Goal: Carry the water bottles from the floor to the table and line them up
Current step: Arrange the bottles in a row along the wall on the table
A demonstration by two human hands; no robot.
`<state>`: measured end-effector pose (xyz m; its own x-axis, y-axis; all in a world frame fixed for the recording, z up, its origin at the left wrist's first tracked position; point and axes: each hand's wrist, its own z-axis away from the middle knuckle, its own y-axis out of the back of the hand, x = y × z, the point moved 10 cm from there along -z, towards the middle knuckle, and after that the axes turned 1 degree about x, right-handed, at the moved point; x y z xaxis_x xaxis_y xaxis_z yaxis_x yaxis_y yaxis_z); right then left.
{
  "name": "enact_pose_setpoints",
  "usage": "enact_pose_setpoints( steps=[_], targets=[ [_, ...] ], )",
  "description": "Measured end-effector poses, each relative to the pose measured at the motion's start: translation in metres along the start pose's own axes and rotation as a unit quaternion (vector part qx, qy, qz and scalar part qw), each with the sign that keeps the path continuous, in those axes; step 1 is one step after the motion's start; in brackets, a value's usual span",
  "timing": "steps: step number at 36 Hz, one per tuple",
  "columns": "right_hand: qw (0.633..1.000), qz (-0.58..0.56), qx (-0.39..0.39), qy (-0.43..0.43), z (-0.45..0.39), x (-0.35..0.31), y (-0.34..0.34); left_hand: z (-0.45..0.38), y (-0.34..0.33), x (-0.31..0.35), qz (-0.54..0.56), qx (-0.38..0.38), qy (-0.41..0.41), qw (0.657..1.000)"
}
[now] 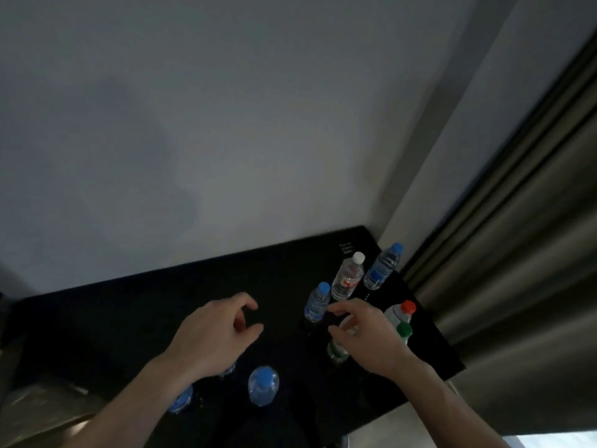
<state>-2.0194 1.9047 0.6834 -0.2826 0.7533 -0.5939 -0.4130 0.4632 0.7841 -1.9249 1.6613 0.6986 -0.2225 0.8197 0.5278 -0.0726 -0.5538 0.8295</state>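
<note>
Both hands hover above a black tabletop (97, 318) crowded with water bottles: the left hand (213, 334) empty with fingers loosely curled; the right hand (365, 334) reaching down around a green-labelled bottle (337, 350), though whether it grips is unclear. Blue-capped bottles (318, 302) stand near a white-capped bottle (347, 276); a careless sweep could topple these close neighbours; labels and white print at the tabletop's far corner are too blurred to read.

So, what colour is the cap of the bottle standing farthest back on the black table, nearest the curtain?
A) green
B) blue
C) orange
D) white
B: the bottle at the table's far right corner has a blue cap; the white-capped bottle stands just left of it.
</note>
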Motion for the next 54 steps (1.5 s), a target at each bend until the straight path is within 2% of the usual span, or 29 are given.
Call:
enact_pose_setpoints(
  steps=[9,15,19,25,34,42,48,54],
  targets=[
    [0.999,-0.041,0.026,0.009,-0.04,0.072,0.07,-0.061,-0.037,0.06,0.025,0.027,-0.003,0.999],
    [0.999,-0.046,0.014,0.0,-0.077,0.148,0.113,-0.112,-0.072,0.106,0.032,0.022,0.036,0.999],
    [1.0,-0.011,0.02,-0.018,-0.112,0.198,0.137,-0.148,-0.09,0.132,0.031,0.019,0.062,0.997],
    [1.0,0.002,0.006,-0.015,-0.171,0.243,0.148,-0.184,-0.116,0.152,0.034,0.036,0.101,0.994],
    [0.997,0.018,-0.07,-0.011,-0.217,0.251,0.123,-0.187,-0.153,0.159,0.012,0.022,0.131,0.991],
    [0.999,0.018,-0.007,0.039,-0.22,0.236,0.119,-0.175,-0.183,0.15,0.03,0.006,0.172,0.985],
    [0.998,0.028,-0.017,0.058,-0.225,0.236,0.114,-0.188,-0.178,0.152,0.019,0.049,0.174,0.983],
    [0.996,0.016,-0.053,0.065,-0.225,0.231,0.107,-0.233,-0.164,0.175,-0.001,0.087,0.128,0.988]
  ],
)
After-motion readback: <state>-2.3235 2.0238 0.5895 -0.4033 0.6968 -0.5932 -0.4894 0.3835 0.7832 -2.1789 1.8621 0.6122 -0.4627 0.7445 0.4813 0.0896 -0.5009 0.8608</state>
